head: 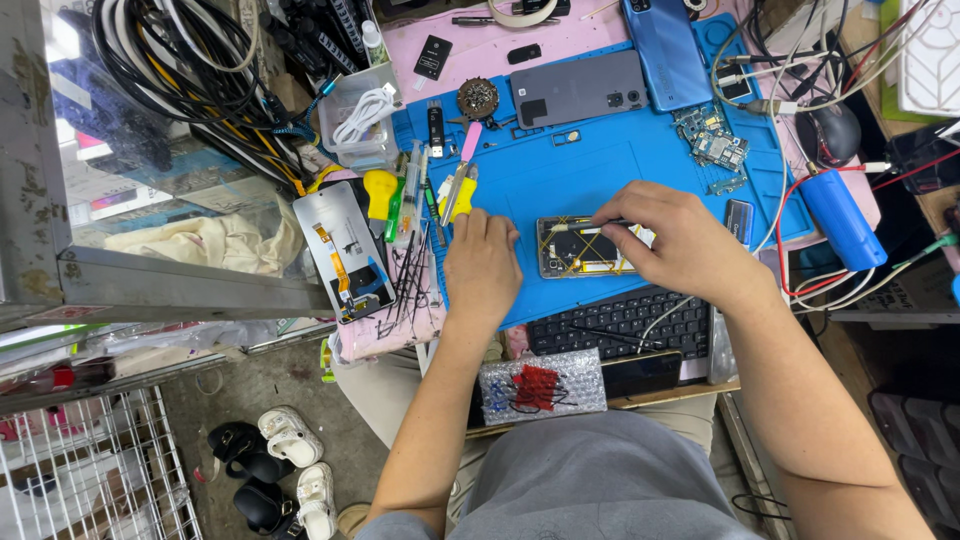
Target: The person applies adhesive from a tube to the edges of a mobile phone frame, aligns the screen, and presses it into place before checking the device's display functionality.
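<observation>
Fingers [622, 213] of the right hand [680, 240] are closed on a thin tool [590, 226].
An opened phone [583, 247], with yellow crossed lines, is steadied on the blue mat [600, 165] by the flat, empty left hand [482, 268].

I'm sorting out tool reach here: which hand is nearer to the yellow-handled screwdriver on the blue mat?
Left. The left hand lies just below and right of the yellow-handled screwdriver; the right hand is farther right, beyond the opened phone.
</observation>
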